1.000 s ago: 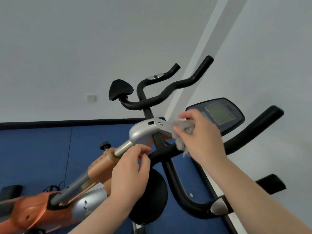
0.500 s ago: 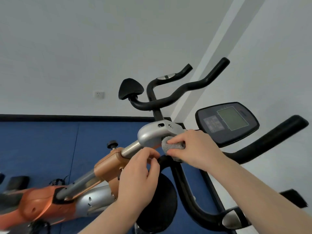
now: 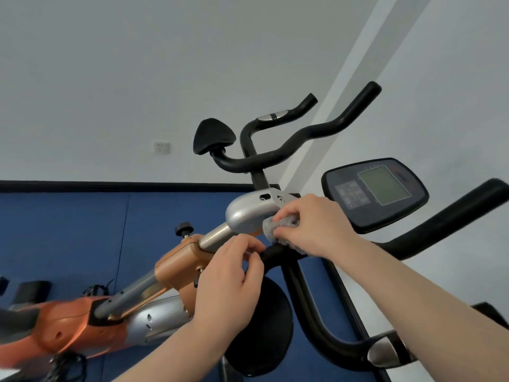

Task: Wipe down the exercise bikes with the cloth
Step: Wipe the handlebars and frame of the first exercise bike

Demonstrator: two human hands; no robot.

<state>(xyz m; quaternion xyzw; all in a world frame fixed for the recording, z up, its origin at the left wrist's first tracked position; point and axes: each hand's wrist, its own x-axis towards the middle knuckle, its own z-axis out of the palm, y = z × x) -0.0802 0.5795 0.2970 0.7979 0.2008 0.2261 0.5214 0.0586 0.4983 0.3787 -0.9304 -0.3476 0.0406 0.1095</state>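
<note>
**Even soft light, tilted wide-angle view**

You see the room in bright, flat light with no clear single source. The white wall [image 3: 110, 78] is evenly grey-white and carries almost no shadow; only a paler band runs diagonally along the corner at the right. The silver housing [image 3: 248, 213] shows a soft highlight on its rounded end, but no hard glare. The console screen [image 3: 382, 184] looks dull and greenish, without reflection. Your left hand [image 3: 228, 285] and right hand [image 3: 316, 227] are sharp enough. The picture is tilted and bends toward the edges, and the lower left corner is smeared. Fine detail is a little soft everywhere, like compressed video.
</note>
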